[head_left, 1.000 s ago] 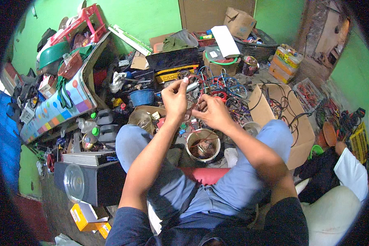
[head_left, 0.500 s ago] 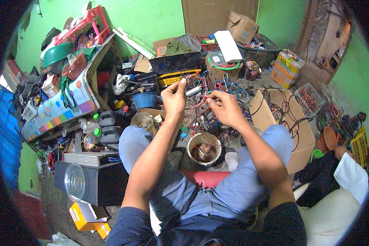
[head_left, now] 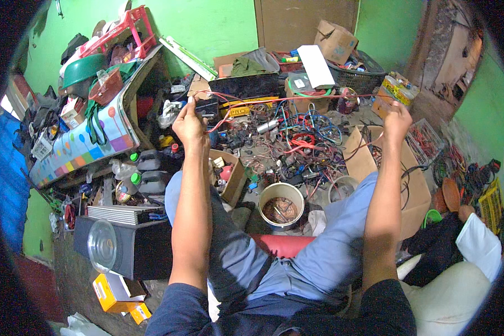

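My left hand (head_left: 190, 124) is raised above my left knee, its fingers pinched on a thin red wire (head_left: 297, 99). Opposite it, my right hand (head_left: 396, 122) grips the wire's other stretch with closed fingers. Between the two hands the wire runs nearly straight and level, and a loose loop of it hangs beside my left hand. Below lies a heap of tangled cables and small parts (head_left: 285, 151) on the floor. A pale round pot (head_left: 274, 191) stands between my legs, with brownish, coppery strands and what looks like a tool inside.
At right, an open cardboard box (head_left: 411, 210) holds dark cables. Beside my left knee sits a smaller cardboard box (head_left: 233, 187). A black speaker-like box (head_left: 145, 252) and a cluttered table (head_left: 103, 148) stand at left. Crates and boxes line the green wall, including a dark basket (head_left: 355, 81).
My hands have moved far apart, left hand leftward and right hand rightward. The red wire, bunched between them before, is now stretched out. The view has shifted slightly.
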Available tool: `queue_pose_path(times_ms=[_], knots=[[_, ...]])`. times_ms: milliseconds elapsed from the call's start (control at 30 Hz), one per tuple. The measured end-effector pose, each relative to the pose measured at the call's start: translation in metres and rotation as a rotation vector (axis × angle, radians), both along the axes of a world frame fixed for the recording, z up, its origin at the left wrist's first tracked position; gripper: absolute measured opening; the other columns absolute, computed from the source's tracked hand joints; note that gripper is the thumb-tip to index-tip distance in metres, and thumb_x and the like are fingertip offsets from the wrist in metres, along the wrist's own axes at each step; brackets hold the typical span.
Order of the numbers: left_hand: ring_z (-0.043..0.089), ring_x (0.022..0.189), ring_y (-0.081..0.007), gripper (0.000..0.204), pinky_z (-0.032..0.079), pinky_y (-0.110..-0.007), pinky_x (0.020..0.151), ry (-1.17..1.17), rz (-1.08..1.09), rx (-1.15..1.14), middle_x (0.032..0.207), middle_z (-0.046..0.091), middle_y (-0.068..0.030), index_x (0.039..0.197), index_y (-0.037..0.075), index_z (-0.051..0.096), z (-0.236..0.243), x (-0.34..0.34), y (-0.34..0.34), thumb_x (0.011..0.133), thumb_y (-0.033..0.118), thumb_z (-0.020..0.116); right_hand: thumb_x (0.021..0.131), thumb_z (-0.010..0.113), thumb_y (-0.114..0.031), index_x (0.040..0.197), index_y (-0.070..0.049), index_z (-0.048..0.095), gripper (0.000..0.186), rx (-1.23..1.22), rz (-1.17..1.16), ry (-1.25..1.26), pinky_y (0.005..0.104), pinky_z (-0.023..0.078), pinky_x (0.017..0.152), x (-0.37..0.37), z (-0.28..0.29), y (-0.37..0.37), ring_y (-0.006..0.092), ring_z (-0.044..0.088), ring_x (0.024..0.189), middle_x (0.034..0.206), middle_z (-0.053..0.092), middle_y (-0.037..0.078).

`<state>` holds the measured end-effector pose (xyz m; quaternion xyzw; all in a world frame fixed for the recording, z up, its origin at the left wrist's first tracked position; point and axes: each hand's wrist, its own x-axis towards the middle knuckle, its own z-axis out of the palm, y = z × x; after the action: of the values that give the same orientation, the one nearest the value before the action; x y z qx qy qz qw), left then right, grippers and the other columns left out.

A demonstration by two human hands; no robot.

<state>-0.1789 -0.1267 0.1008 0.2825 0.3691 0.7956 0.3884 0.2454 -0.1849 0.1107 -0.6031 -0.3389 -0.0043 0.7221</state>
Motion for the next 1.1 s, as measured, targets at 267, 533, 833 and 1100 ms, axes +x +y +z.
queue_pose_path(times_ms=[267,533,833,1100], knots=[[0.034,0.044,-0.0018,0.021,0.023,-0.020,0.038,0.258,0.001,-0.003,0.058,0.049,0.0059,0.084,0.000,0.068,0.005,0.046,-0.019,0.086,0.020,0.063,0.083,0.061,-0.023,0.094,0.000,0.065,0.026,-0.338,0.253,-0.580,0.0382,0.047,0.078,-0.027,-0.029,0.008,0.0305,0.063,0.085,0.088,0.065,0.018],[0.038,0.049,-0.0017,0.024,0.026,-0.020,0.042,0.360,-0.118,0.079,0.067,0.058,0.0021,0.088,-0.004,0.068,-0.009,0.078,-0.025,0.085,0.019,0.065,0.082,0.063,-0.029,0.100,-0.002,0.063,0.033,-0.212,0.925,-0.601,0.0392,0.046,0.083,-0.174,-0.040,-0.014,0.0330,0.061,0.094,0.097,0.064,0.018],[0.036,0.046,-0.0020,0.021,0.025,-0.021,0.040,0.391,-0.314,0.041,0.061,0.054,0.0036,0.086,-0.002,0.068,-0.016,0.092,-0.037,0.085,0.019,0.064,0.080,0.068,-0.022,0.105,0.001,0.060,0.035,-0.358,0.892,-0.336,0.0335,0.051,0.067,-0.190,-0.052,-0.012,0.0242,0.065,0.073,0.091,0.066,0.017],[0.033,0.043,-0.0023,0.021,0.023,-0.021,0.039,0.389,-0.208,0.108,0.056,0.047,0.0066,0.081,0.000,0.068,-0.023,0.082,-0.020,0.085,0.020,0.064,0.086,0.059,-0.021,0.081,0.000,0.067,0.024,-0.451,0.835,-0.513,0.0307,0.046,0.063,-0.167,-0.039,-0.006,0.0168,0.058,0.064,0.067,0.064,0.011]])
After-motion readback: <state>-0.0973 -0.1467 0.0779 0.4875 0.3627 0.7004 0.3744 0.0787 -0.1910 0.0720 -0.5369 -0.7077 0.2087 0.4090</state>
